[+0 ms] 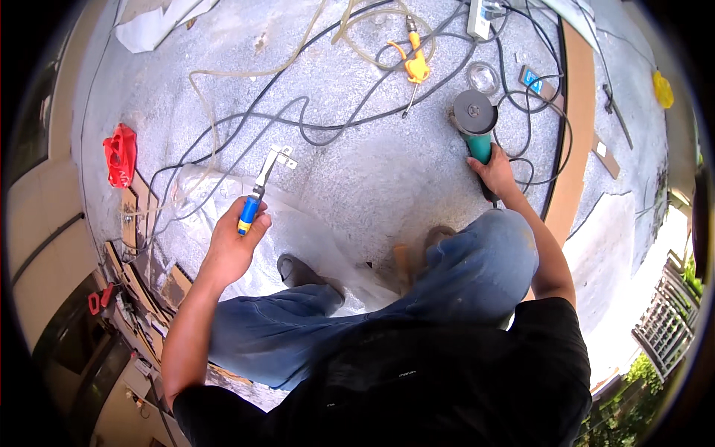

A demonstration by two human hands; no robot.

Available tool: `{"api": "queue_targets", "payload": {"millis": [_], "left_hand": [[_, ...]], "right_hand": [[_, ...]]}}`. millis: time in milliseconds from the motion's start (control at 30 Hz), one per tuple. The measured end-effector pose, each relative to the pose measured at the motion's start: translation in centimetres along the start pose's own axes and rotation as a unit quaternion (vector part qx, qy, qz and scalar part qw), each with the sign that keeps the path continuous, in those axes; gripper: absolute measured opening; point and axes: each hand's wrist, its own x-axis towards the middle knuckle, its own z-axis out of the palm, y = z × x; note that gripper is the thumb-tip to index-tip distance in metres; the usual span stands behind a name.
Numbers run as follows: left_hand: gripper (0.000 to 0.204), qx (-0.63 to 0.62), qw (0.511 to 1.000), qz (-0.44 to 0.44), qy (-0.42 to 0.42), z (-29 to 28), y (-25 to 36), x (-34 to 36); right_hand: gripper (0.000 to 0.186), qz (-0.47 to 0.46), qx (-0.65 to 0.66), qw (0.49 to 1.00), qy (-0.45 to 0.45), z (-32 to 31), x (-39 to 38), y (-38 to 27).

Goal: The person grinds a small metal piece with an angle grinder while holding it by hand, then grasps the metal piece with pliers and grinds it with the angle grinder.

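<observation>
My left hand (232, 240) is closed around the blue and yellow handle of a hand tool (261, 179). Its bare metal shank points away from me and ends in a flat crosswise metal piece; I cannot make out its exact kind. On the right, my right hand (494, 173) grips the green body of an angle grinder (479, 147). The grinder's dark round disc (475, 112) faces up, at the far end from my hand. The two tools are well apart, both held beyond my knees above the grey floor.
Black cables and a pale hose (246, 72) wind over the floor. A yellow air blow gun (417, 65) lies ahead, near a white power strip (479, 21) and a clear tape roll (482, 77). A long brown board (573, 134) runs along the right; a red bag (120, 155) lies left.
</observation>
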Motion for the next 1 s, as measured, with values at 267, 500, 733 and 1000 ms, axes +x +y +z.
{"api": "queue_targets", "payload": {"millis": [267, 500, 733, 1000], "left_hand": [[0.026, -0.015, 0.985, -0.049, 0.163, -2.1, 3.3, -9.7], [0.027, 0.067, 0.970, -0.086, 0.217, -3.6, 7.9, -15.9], [0.033, 0.049, 0.975, -0.013, 0.215, -4.1, 10.4, -11.7], [0.034, 0.034, 0.985, 0.046, 0.163, -6.0, 11.9, -4.0]], "right_hand": [[0.047, 0.161, 0.341, 0.881, -0.288, -4.0, 4.3, -0.6], [0.050, -0.081, 0.398, 0.911, -0.078, -14.0, 0.4, -6.7], [0.069, -0.176, 0.655, 0.683, -0.270, -25.6, 0.3, -17.8], [0.108, -0.356, 0.676, 0.583, -0.278, -25.9, -5.5, -26.2]]}}
